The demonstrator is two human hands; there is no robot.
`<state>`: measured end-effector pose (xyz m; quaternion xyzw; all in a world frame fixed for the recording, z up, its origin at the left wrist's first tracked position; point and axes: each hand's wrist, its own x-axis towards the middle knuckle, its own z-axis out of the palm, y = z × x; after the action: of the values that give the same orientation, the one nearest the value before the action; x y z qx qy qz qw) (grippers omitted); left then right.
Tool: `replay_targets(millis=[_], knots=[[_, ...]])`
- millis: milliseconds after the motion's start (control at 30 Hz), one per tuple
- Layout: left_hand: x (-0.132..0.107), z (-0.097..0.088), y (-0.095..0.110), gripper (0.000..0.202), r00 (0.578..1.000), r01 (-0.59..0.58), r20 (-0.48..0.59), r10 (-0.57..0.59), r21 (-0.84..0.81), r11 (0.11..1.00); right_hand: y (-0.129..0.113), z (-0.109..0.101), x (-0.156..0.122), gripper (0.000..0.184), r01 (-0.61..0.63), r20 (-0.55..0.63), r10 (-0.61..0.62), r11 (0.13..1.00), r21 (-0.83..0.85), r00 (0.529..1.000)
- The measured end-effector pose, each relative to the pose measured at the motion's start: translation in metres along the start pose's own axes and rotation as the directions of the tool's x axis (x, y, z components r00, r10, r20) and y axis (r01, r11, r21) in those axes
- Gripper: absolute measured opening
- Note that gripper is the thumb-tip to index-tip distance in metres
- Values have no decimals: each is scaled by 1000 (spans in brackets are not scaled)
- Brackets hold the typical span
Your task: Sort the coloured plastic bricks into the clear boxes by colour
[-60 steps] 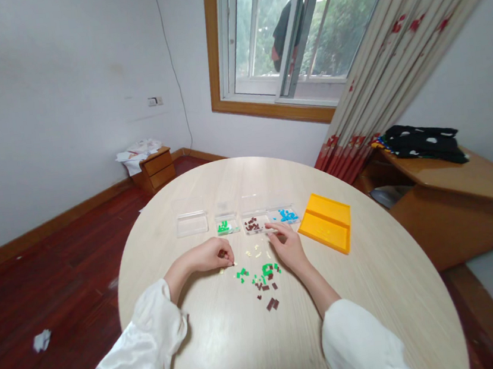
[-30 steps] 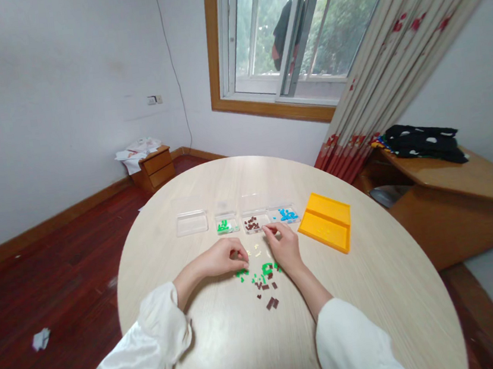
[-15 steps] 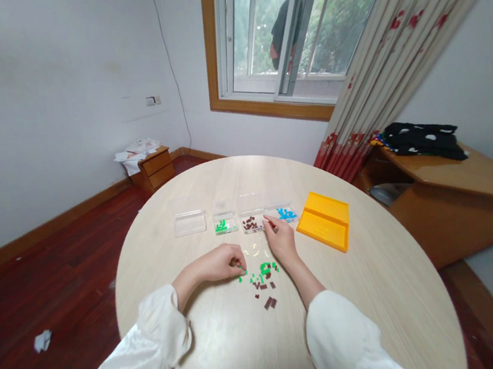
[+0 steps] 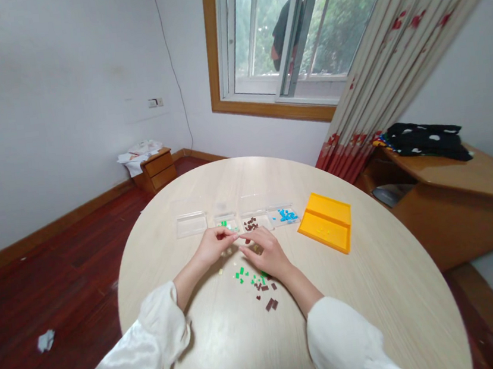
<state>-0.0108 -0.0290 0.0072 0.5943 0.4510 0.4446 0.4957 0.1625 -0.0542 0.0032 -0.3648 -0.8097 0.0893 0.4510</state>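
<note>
My left hand [image 4: 213, 246] hovers just in front of the clear box of green bricks [image 4: 226, 223], its fingertips pinched together on something too small to name. My right hand [image 4: 268, 255] lies palm down over the loose pile, fingers bent and pressed together, their tips almost meeting the left hand's. Loose green bricks [image 4: 245, 275] and brown bricks [image 4: 271, 303] are scattered on the round table [image 4: 376, 288] below both hands. Beyond the hands stand a clear box of brown bricks [image 4: 251, 223] and one of blue bricks [image 4: 285, 215].
An empty clear box [image 4: 191, 223] stands left of the green one. A yellow tray [image 4: 326, 221] lies to the right of the boxes. A wooden bench with dark cloth [image 4: 425, 140] is at the right; a small drawer unit [image 4: 157, 167] stands by the wall.
My left hand moved up from the loose bricks to the green box. My right hand drew back from the brown box and swung left over the pile, meeting the left hand.
</note>
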Motion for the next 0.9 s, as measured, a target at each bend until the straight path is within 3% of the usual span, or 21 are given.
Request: replay_targets(millis=[300,500,667,900], knots=[[-6,13,-2,30,999,42,20,-39,-119,992,4,1,0,15,35,-43,-37,998,-44,998],[-5,11,-1,31,999,13,35,-9,-103,995,1,3,1,15,38,-61,-42,998,-55,997],[-3,11,-1,32,1000,18,3,-18,-21,1000,2,1,2,12,62,-150,-73,995,-73,986],[-4,13,2,22,999,34,-21,-33,44,998,30,-6,-2,10,-188,-371,130,975,-122,919]])
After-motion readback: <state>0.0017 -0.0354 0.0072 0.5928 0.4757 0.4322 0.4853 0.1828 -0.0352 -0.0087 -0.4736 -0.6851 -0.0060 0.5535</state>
